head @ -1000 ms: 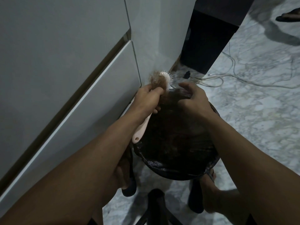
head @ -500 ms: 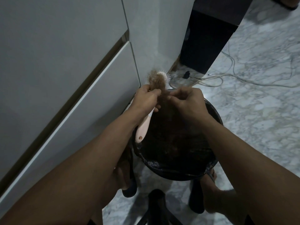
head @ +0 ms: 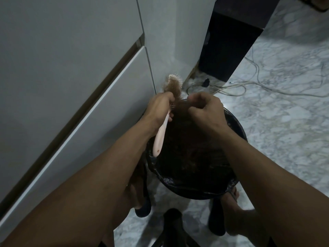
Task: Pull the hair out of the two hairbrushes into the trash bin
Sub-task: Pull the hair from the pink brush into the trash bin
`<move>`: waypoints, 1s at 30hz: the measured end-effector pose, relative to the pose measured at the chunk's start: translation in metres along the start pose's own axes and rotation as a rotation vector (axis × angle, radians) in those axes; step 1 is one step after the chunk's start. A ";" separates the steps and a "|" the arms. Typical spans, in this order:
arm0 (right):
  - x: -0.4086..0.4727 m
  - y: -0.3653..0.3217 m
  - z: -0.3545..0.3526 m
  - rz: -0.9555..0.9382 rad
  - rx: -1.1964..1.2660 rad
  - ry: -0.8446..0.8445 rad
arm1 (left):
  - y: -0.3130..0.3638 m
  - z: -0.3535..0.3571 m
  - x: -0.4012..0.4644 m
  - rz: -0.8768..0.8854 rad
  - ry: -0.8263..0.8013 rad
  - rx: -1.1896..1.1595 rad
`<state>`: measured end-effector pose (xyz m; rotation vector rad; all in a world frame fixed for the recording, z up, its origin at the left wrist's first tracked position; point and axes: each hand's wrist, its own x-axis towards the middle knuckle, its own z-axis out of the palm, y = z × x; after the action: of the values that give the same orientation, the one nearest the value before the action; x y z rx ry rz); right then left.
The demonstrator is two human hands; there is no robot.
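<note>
My left hand grips a pink hairbrush by its neck, head pointing away from me, over the far left rim of the trash bin. A tuft of light brown hair clings to the brush head. My right hand is beside it, fingers pinched on a strand of that hair just right of the brush. The bin is round, lined with a black bag, and holds dark brown hair. A second hairbrush is not in view.
Grey cabinet fronts stand close on the left. A black speaker box and loose white cables lie on the marble floor behind the bin. My feet in dark sandals and a black stool leg are below the bin.
My right hand came from the bin's rim to the brush and pinched the hair. The brush tilted slightly more upright.
</note>
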<state>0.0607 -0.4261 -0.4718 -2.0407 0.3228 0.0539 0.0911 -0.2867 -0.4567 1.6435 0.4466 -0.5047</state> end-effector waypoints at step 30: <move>-0.001 -0.002 0.000 -0.085 0.015 -0.166 | -0.008 0.002 0.005 0.084 0.105 0.024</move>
<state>0.0604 -0.4252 -0.4693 -2.0179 0.1322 0.1669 0.0912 -0.2879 -0.4663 1.7093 0.4482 -0.3640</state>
